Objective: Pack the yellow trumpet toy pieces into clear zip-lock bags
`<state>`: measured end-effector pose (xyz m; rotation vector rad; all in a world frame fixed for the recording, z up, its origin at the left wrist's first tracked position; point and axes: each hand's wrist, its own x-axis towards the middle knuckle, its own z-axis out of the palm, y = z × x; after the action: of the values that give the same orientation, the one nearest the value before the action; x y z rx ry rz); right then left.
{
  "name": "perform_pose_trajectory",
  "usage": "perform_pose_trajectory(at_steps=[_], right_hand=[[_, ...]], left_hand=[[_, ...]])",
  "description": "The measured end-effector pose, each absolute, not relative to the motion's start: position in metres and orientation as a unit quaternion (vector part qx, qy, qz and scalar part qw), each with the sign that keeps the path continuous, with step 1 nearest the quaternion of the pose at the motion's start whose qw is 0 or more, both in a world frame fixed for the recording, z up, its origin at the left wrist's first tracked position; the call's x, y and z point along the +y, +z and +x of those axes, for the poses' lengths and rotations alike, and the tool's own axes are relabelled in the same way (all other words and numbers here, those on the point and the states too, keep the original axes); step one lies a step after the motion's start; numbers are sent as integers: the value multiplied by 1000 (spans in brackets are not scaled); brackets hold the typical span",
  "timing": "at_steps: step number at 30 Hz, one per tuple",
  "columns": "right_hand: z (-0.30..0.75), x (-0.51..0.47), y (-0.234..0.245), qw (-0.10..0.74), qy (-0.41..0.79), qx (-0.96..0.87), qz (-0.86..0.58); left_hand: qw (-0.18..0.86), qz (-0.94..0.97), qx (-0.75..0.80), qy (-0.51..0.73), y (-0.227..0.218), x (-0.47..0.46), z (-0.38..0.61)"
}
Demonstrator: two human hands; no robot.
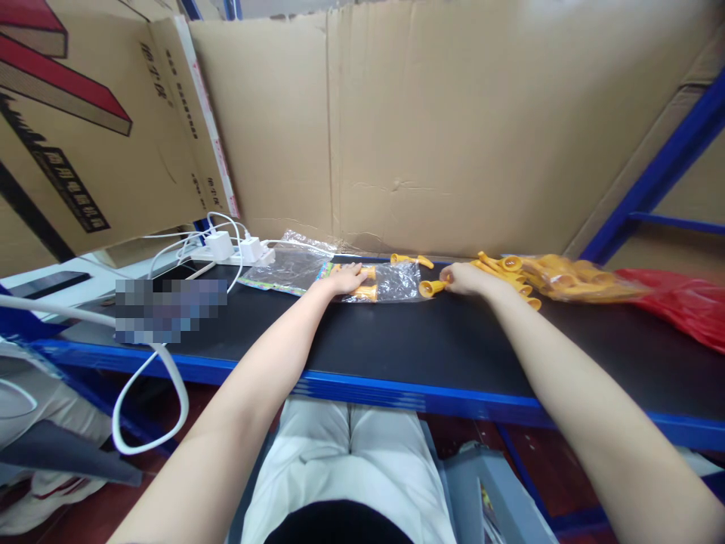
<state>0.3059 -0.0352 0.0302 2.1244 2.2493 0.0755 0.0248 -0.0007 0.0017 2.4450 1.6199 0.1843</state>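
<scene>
My left hand lies with its fingers stretched out on a clear plastic bag with a colourful printed edge. Inside that bag, yellow pipe-shaped plastic pieces show beside and under my fingers. My right hand is closed on the thin end of another yellow pipe-shaped piece, whose wide cup end points left toward the bag's end. Behind it lies a loose yellow pipe-shaped piece. Several more loose yellow pieces are piled just right of my right hand, partly hidden by it.
A clear bag of yellow pieces and a red plastic bag lie at the right. White chargers and cables occupy the left. A tall cardboard sheet backs the black shelf, which has a blue front edge.
</scene>
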Motion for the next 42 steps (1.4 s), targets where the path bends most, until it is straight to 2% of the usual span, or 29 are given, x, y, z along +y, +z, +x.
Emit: perform_pose_trajectory(at_steps=[3,6,10,16,18,27,34,42], right_hand=[[307,-37,36,26,105,724,681],[307,-40,45,-16,163,709,685],[306,-44,55,-50,102,721,684],[296,-46,50,-17,-87,788,609],[289,-47,45,-16,-81,790,608],[270,-45,32,-63,83,792,602],[263,-46,31,-78,69,790,604],[256,-45,27,-96,36,791,604]], left_hand=[[95,830,547,57,1,0,25],[94,831,544,63,-1,2,24],[100,833,540,73,-3,6,24],[113,831,538,84,-4,6,24],[118,831,535,98,-3,4,24],[106,856,487,140,-2,1,26],[158,856,471,144,0,0,24],[156,856,478,124,3,-4,24]])
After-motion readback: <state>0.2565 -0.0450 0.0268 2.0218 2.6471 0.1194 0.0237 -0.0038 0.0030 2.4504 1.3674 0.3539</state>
